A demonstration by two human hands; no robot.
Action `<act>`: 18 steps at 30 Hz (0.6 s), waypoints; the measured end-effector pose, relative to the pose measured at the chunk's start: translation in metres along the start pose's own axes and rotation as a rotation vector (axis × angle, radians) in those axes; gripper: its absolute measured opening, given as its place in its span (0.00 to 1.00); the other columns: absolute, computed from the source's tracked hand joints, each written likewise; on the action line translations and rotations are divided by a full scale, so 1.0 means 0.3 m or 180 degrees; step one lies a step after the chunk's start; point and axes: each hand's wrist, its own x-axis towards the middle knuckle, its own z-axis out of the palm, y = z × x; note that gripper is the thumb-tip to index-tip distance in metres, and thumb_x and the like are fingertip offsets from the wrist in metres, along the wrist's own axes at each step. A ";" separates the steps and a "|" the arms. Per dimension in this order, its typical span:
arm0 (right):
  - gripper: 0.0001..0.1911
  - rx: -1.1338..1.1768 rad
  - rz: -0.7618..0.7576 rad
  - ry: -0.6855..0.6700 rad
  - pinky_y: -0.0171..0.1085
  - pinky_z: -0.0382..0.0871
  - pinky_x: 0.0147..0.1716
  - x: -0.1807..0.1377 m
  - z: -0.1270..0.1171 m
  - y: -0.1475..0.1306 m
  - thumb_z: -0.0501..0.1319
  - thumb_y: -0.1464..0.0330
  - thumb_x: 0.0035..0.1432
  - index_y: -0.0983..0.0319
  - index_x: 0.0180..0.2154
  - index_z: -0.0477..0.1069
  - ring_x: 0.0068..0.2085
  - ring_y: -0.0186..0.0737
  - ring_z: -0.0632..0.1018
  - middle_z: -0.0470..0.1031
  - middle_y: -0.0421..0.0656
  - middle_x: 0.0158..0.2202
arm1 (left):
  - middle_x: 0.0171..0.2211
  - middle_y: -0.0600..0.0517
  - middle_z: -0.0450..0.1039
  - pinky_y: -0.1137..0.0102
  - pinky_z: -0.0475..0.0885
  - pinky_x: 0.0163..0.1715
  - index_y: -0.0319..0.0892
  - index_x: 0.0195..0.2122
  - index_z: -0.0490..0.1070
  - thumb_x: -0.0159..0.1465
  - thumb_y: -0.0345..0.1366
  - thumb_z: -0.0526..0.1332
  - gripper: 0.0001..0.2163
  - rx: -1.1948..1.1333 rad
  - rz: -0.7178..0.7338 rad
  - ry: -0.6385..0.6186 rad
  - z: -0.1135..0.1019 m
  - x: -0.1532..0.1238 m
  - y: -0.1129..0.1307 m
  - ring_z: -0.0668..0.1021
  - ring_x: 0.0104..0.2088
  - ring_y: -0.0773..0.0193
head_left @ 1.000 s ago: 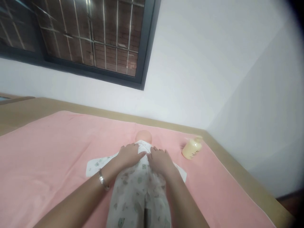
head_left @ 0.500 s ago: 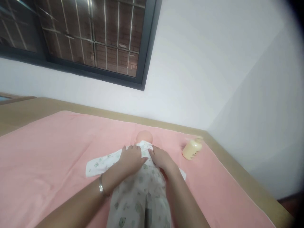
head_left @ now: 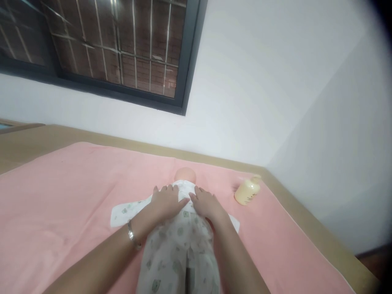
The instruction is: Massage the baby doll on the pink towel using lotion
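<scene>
A doll lies on its front or back, I cannot tell which, on a pink mat (head_left: 92, 183), its round head (head_left: 185, 174) toward the wall. It wears a white outfit (head_left: 180, 241) with small green prints, sleeves spread to both sides. My left hand (head_left: 167, 200), with a silver bracelet on the wrist, rests on the left of the upper body, fingers stretched out. Lying flat on the right shoulder area is my right hand (head_left: 208, 204), thumb close to the left one. Neither hand grips anything.
A pale yellow pump bottle (head_left: 247, 191) stands on the mat to the right of the doll. Behind the mat runs a tan surface edge (head_left: 220, 160) against a white wall (head_left: 245, 81). A dark-framed window (head_left: 180, 81) with bars is at upper left.
Both hands have shifted slightly on the upper body, and the thumbs have come closer together. The cloth near the neck looks flatter, with the collar fold lower.
</scene>
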 end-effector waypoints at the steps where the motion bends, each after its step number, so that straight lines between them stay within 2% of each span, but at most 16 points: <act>1: 0.28 0.0031 0.0018 0.0013 0.53 0.56 0.51 0.005 0.002 0.001 0.37 0.55 0.66 0.62 0.58 0.59 0.54 0.54 0.69 0.66 0.55 0.56 | 0.54 0.35 0.68 0.45 0.55 0.54 0.36 0.57 0.63 0.63 0.58 0.41 0.34 0.0130 -0.0018 0.0044 0.002 -0.008 0.009 0.70 0.53 0.42; 7: 0.29 0.0111 0.0049 0.0011 0.50 0.56 0.51 0.015 0.005 0.003 0.35 0.55 0.67 0.62 0.58 0.59 0.53 0.52 0.69 0.66 0.55 0.56 | 0.55 0.33 0.65 0.42 0.49 0.56 0.35 0.57 0.62 0.64 0.56 0.44 0.32 0.0374 0.0010 0.0083 -0.001 -0.038 0.038 0.68 0.55 0.40; 11: 0.28 -0.0077 0.0053 0.0060 0.55 0.53 0.52 -0.008 0.001 -0.012 0.36 0.56 0.67 0.63 0.58 0.58 0.54 0.55 0.68 0.66 0.56 0.56 | 0.58 0.34 0.64 0.44 0.52 0.55 0.36 0.59 0.60 0.63 0.58 0.43 0.34 0.0128 0.0040 -0.0024 -0.002 -0.016 0.012 0.67 0.56 0.41; 14: 0.28 -0.0235 0.0044 0.0127 0.57 0.51 0.53 -0.031 -0.003 -0.029 0.38 0.57 0.67 0.64 0.61 0.56 0.56 0.57 0.65 0.64 0.57 0.58 | 0.59 0.38 0.63 0.47 0.55 0.55 0.42 0.62 0.55 0.61 0.62 0.41 0.36 -0.0244 0.0036 -0.0252 -0.001 0.012 -0.017 0.66 0.58 0.44; 16: 0.28 -0.0256 0.0064 0.0160 0.57 0.51 0.53 -0.040 -0.003 -0.036 0.38 0.58 0.67 0.64 0.62 0.54 0.56 0.57 0.65 0.63 0.57 0.58 | 0.59 0.40 0.63 0.46 0.55 0.55 0.45 0.63 0.55 0.60 0.64 0.41 0.37 -0.0385 0.0046 -0.0348 -0.001 0.021 -0.025 0.65 0.58 0.44; 18: 0.28 -0.0218 0.0074 0.0169 0.57 0.53 0.52 -0.039 -0.002 -0.037 0.39 0.58 0.67 0.64 0.61 0.55 0.55 0.58 0.67 0.65 0.56 0.57 | 0.60 0.39 0.63 0.44 0.53 0.56 0.43 0.62 0.56 0.61 0.63 0.41 0.36 -0.0304 0.0003 -0.0281 0.000 0.017 -0.018 0.65 0.58 0.44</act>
